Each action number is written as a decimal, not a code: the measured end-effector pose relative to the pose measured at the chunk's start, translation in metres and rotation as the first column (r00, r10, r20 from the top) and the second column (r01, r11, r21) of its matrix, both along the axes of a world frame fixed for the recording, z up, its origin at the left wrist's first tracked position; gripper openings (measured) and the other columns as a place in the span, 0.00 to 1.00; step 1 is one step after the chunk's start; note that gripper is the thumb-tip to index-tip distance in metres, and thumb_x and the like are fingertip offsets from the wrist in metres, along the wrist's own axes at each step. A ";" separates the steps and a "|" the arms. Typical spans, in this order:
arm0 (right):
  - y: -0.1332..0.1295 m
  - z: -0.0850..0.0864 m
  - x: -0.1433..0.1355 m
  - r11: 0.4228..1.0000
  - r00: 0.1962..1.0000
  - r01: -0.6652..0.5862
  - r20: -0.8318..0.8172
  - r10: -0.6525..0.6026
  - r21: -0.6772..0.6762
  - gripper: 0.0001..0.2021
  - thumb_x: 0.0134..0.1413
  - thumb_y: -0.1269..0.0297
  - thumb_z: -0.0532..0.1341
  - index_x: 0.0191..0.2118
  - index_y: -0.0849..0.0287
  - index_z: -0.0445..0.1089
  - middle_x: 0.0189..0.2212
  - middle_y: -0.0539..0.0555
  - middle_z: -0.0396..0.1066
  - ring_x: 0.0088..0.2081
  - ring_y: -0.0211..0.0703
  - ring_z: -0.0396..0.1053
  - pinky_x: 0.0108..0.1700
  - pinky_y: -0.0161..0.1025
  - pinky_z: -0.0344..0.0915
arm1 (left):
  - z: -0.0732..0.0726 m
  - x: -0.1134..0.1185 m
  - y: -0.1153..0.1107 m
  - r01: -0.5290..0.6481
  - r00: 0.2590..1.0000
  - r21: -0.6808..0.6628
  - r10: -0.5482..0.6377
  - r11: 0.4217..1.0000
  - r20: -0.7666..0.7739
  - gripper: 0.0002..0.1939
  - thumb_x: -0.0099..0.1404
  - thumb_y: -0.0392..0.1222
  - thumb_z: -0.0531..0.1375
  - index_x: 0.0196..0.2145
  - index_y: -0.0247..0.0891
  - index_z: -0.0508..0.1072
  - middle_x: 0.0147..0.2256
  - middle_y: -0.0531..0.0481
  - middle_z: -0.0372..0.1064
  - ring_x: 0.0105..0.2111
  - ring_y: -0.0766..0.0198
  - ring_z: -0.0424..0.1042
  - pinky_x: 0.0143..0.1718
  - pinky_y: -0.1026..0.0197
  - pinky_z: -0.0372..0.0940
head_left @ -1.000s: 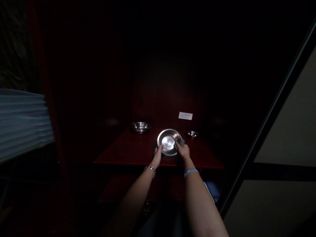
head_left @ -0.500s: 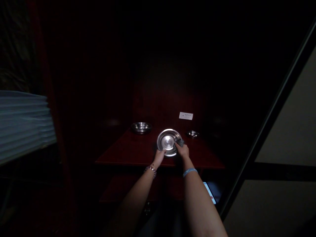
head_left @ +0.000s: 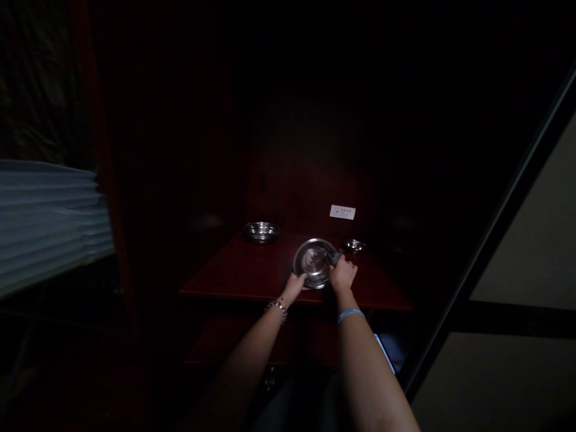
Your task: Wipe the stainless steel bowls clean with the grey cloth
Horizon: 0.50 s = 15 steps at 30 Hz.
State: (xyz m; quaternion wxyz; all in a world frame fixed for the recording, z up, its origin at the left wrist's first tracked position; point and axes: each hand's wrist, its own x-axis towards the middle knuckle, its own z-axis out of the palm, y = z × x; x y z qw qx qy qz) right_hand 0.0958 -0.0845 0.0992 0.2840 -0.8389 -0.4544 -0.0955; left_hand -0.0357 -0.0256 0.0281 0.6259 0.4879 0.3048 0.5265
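Observation:
A shiny steel bowl point(head_left: 314, 262) is tilted up toward me above the front of the dark red shelf point(head_left: 243, 279). My left hand point(head_left: 294, 286) grips its lower left rim, thumb on the inside. In my right hand point(head_left: 343, 274) is a bunched grey cloth point(head_left: 334, 257), pressed at the bowl's right rim. Behind on the left sits a stack of steel bowls point(head_left: 261, 231). At the back right is a smaller steel bowl point(head_left: 354, 245), just beyond my right hand.
A white socket plate point(head_left: 342, 212) is on the back wall. A lit phone screen point(head_left: 384, 353) shows below right. Pale pleated material point(head_left: 49, 222) hangs at the left. A dark slanting frame edge runs down the right side.
My right hand and the cloth have moved from inside the bowl out to its right rim. The bowl's tilt has changed slightly, and the whole view has shifted a little.

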 end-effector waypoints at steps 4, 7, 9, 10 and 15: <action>0.004 0.001 -0.004 0.996 0.978 0.041 -0.207 -0.022 0.084 0.19 0.60 0.66 0.57 0.56 0.64 0.65 0.52 0.68 0.73 0.57 0.61 0.67 0.58 0.51 0.59 | -0.002 0.001 0.003 0.007 0.997 -0.030 -0.009 1.000 -0.076 0.25 0.61 0.32 0.63 0.56 0.33 0.69 0.45 0.38 0.77 0.38 0.54 0.79 0.35 0.52 0.77; 0.006 -0.001 -0.007 0.984 0.973 -0.002 -0.225 0.042 0.176 0.20 0.58 0.69 0.55 0.56 0.65 0.64 0.55 0.68 0.70 0.56 0.60 0.68 0.55 0.48 0.62 | -0.003 0.001 0.003 -0.013 0.995 -0.030 0.010 0.999 -0.103 0.21 0.63 0.32 0.61 0.55 0.32 0.69 0.46 0.37 0.76 0.40 0.53 0.79 0.35 0.53 0.78; 0.007 -0.003 -0.008 0.969 0.978 -0.032 -0.193 0.081 0.245 0.20 0.57 0.72 0.54 0.56 0.65 0.64 0.55 0.69 0.68 0.56 0.59 0.68 0.55 0.48 0.63 | -0.002 0.001 0.003 -0.017 0.991 -0.030 0.013 0.999 -0.133 0.20 0.64 0.32 0.61 0.54 0.31 0.70 0.47 0.36 0.76 0.41 0.53 0.79 0.36 0.54 0.78; 0.007 -0.005 -0.008 0.960 0.980 -0.041 -0.177 0.093 0.278 0.21 0.57 0.72 0.53 0.56 0.66 0.64 0.55 0.69 0.68 0.55 0.59 0.69 0.55 0.48 0.63 | -0.001 0.000 0.002 -0.011 0.990 -0.027 0.007 1.000 -0.144 0.21 0.64 0.32 0.61 0.55 0.32 0.69 0.47 0.36 0.76 0.41 0.53 0.79 0.36 0.54 0.78; 0.008 -0.008 -0.009 0.920 0.986 -0.092 -0.094 0.138 0.381 0.25 0.53 0.75 0.53 0.59 0.66 0.62 0.56 0.69 0.66 0.55 0.59 0.68 0.57 0.50 0.63 | 0.004 -0.003 -0.004 0.027 0.987 0.003 -0.026 1.000 -0.157 0.22 0.64 0.31 0.60 0.57 0.33 0.68 0.48 0.36 0.76 0.42 0.52 0.80 0.36 0.54 0.78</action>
